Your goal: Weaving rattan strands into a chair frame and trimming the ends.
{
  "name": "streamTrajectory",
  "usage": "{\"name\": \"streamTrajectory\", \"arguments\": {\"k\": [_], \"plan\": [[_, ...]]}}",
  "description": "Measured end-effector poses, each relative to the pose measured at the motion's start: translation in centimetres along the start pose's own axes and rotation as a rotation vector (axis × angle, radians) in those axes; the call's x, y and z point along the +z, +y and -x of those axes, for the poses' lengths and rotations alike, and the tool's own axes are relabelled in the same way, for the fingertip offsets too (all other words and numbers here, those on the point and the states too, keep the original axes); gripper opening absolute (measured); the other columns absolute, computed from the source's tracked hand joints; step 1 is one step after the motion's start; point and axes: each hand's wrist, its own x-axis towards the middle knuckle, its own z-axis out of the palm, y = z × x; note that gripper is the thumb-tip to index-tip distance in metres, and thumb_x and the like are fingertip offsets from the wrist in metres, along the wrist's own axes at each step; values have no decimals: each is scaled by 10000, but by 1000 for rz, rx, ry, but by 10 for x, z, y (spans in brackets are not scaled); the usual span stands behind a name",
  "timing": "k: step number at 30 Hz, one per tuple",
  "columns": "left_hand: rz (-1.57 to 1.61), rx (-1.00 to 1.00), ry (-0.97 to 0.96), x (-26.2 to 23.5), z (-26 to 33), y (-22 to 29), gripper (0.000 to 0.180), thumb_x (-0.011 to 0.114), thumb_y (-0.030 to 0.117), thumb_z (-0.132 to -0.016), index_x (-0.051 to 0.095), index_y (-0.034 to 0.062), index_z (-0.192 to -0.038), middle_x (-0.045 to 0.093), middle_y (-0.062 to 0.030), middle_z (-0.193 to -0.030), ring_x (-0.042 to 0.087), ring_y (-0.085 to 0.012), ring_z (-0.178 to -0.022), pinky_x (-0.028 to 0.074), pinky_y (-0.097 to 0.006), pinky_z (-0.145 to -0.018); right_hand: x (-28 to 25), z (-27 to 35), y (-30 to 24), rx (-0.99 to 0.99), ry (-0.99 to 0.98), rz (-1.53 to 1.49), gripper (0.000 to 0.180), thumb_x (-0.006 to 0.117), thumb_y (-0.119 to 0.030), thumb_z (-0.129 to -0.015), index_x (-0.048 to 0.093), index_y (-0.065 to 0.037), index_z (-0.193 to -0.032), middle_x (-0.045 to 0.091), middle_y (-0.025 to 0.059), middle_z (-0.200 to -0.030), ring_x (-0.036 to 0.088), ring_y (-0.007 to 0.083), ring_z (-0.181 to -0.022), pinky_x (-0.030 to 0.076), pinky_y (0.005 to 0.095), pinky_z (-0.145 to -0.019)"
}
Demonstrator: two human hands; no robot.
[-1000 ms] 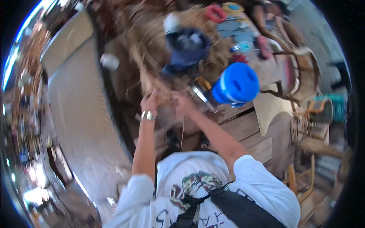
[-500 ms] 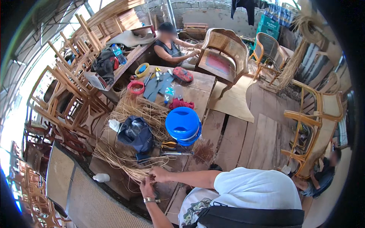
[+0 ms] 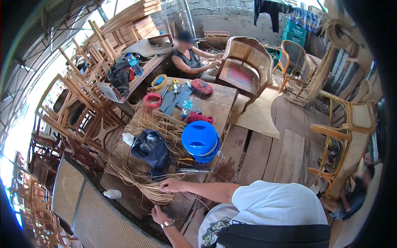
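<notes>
A loose bundle of pale rattan strips (image 3: 144,187) lies along the near part of the wooden worktable. My right hand (image 3: 172,185) is at the bundle's near end, fingers closed around strips there. Below it, my left hand (image 3: 159,215), with a metal watch on the wrist, is closed in a pinch beside the bundle. A thin strand curves toward its fingertips, though the grip itself is hard to make out. Just beyond the hands lie yellow-handled pliers (image 3: 185,161) and a slim metal tool (image 3: 194,170). A dark blue bag (image 3: 150,148) stands behind the strips.
A blue bucket (image 3: 200,140) stands right of the bag. A woven cane panel (image 3: 103,213) leans at the near left, beside a white bottle (image 3: 112,194). Across the table a person (image 3: 188,60) works on a cane-backed chair (image 3: 244,62). Stacked chair frames (image 3: 78,99) crowd the left.
My hands have moved apart: the right stays by the strips' end, and the left has dropped lower and slightly left. The whole view has shifted a little.
</notes>
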Motion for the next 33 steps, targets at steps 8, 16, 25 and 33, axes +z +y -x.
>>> {"name": "streamTrajectory", "arguments": {"k": [8, 16, 25, 33], "plan": [[-177, -34, -125, 55, 24, 15, 227, 643, 320, -956, 653, 97, -914, 616, 11, -670, 406, -43, -454, 255, -215, -392, -7, 5, 22, -173, -253, 189, 232, 661, -224, -912, 689, -24, -1028, 686, 49, -886, 608, 111, -783, 507, 301, -653], [70, -138, -148, 74, 9, 11, 118, 624, 231, -963, 596, 119, -984, 532, 41, -676, 372, -42, -449, 263, -202, -388, -27, -1, 17, -218, -265, 83, 209, 671, -204, -886, 665, -1, -935, 675, 61, -797, 593, 126, -728, 484, 312, -644], [-30, -80, 73, 118, 13, 34, 153, 693, 102, -886, 610, 81, -1013, 542, 52, -652, 411, -33, -460, 290, -210, -391, -54, -7, 7, -129, -112, 373, 220, 685, -225, -819, 730, -78, -976, 721, 160, -961, 670, 258, -866, 526, 398, -787], [371, -239, -104, 5, 67, 42, 123, 602, 206, -982, 616, 85, -996, 556, 24, -786, 331, -33, -491, 269, -199, -441, -15, -7, 18, -316, 149, 531, 171, 597, -148, -896, 696, -46, -991, 694, 159, -890, 677, 306, -867, 518, 377, -772]]}}
